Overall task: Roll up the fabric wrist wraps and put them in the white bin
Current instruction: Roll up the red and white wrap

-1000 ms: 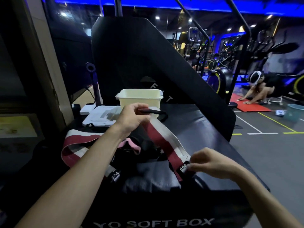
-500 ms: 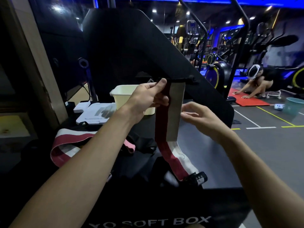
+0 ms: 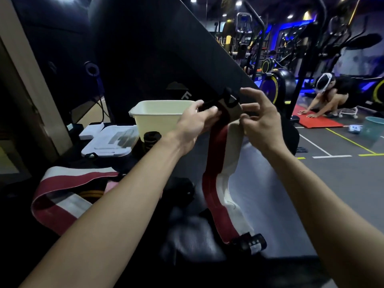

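Gym floor, exercise bikes (image 3: 276, 84), elliptical machines (image 3: 345, 38), red mat (image 3: 318, 121), blue lighting

A dark padded platform (image 3: 259, 183) with a greyish sheen carries everything here. Toward its far side stands the white bin (image 3: 160, 119), upright and open at the top. Just left of the bin a white flat lid (image 3: 110, 142) lies level, with a small white box (image 3: 91, 132) beside its far left corner. A black rolled item (image 3: 151, 138) stands right at the bin's near wall. On the platform's left part a red and white wrap (image 3: 62, 196) lies unrolled in a loose curve. The lower end of a second wrap (image 3: 220, 204), with its black tab, rests on the platform near its front edge
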Motion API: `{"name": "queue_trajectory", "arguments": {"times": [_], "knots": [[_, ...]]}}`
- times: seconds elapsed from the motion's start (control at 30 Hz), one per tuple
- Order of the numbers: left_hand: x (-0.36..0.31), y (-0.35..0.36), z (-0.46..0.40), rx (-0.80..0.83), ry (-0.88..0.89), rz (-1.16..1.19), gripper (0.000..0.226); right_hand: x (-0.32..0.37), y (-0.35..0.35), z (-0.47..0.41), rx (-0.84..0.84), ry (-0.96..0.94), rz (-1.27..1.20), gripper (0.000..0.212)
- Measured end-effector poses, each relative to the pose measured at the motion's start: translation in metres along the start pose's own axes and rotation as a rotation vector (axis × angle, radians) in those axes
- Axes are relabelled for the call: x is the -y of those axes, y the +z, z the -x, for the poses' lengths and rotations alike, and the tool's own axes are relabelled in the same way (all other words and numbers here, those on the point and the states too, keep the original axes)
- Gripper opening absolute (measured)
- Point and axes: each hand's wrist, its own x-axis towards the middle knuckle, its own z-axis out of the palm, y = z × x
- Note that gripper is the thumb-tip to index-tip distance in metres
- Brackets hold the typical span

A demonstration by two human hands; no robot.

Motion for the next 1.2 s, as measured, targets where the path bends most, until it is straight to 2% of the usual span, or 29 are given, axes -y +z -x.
{"name": "queue_trajectory", "arguments": {"times": [0.07,0.13,0.23,0.33,0.4,0.43,0.5,0.57,0.63,0.7,0.77,0.83,0.9,0.97,1.1,1.2], "knots": [[0.019,-0.001,-0.004,0.023,0.043,-0.098,0.083,-0.016,0.002,-0.015,-0.062,0.079,0.059,0.047],[0.04,-0.002,-0.003,0.05,0.015,-0.146,0.09,-0.035,0.004,-0.031,-0.11,0.19,0.097,0.032],[0.08,0.001,0.0,0.051,-0.023,-0.254,0.058,-0.069,0.01,-0.049,-0.137,0.369,0.152,0.017],[0.116,0.004,-0.002,0.172,0.066,-0.525,0.023,-0.112,0.016,-0.051,-0.016,0.511,0.078,0.025],[0.127,0.008,0.001,0.33,0.074,-0.742,0.025,-0.135,0.016,-0.04,0.103,0.584,0.024,0.021],[0.13,0.009,0.002,0.381,0.06,-0.835,0.031,-0.144,0.016,-0.034,0.155,0.59,0.078,0.02],[0.135,0.011,0.0,0.378,0.032,-0.926,0.04,-0.154,0.013,-0.027,0.244,0.516,0.321,0.035],[0.14,0.013,-0.004,0.315,0.027,-0.878,0.035,-0.149,0.012,-0.024,0.275,0.415,0.515,0.041],[0.142,0.017,-0.005,0.258,-0.014,-0.738,0.024,-0.141,0.012,-0.023,0.342,0.3,0.642,0.037],[0.144,0.02,-0.005,0.22,-0.082,-0.62,0.014,-0.131,0.012,-0.023,0.447,0.228,0.717,0.026],[0.144,0.021,-0.004,0.215,-0.11,-0.602,0.013,-0.116,0.011,-0.021,0.569,0.206,0.699,0.012],[0.143,0.02,-0.002,0.238,-0.122,-0.617,0.02,-0.103,0.011,-0.018,0.759,0.188,0.729,0.02],[0.143,0.018,-0.001,0.288,-0.135,-0.654,0.023,-0.099,0.015,-0.012,1.02,0.165,0.887,0.028],[0.14,0.017,0.001,0.341,-0.152,-0.682,0.025,-0.102,0.022,-0.002,1.183,0.212,1.005,0.041],[0.136,0.01,0.004,0.386,-0.145,-0.782,0.025,-0.095,0.032,0.012,1.312,0.348,1.065,0.066],[0.131,0.003,0.011,0.395,-0.133,-0.794,0.018,-0.103,0.037,0.019,1.333,0.33,1.082,0.053]]}}
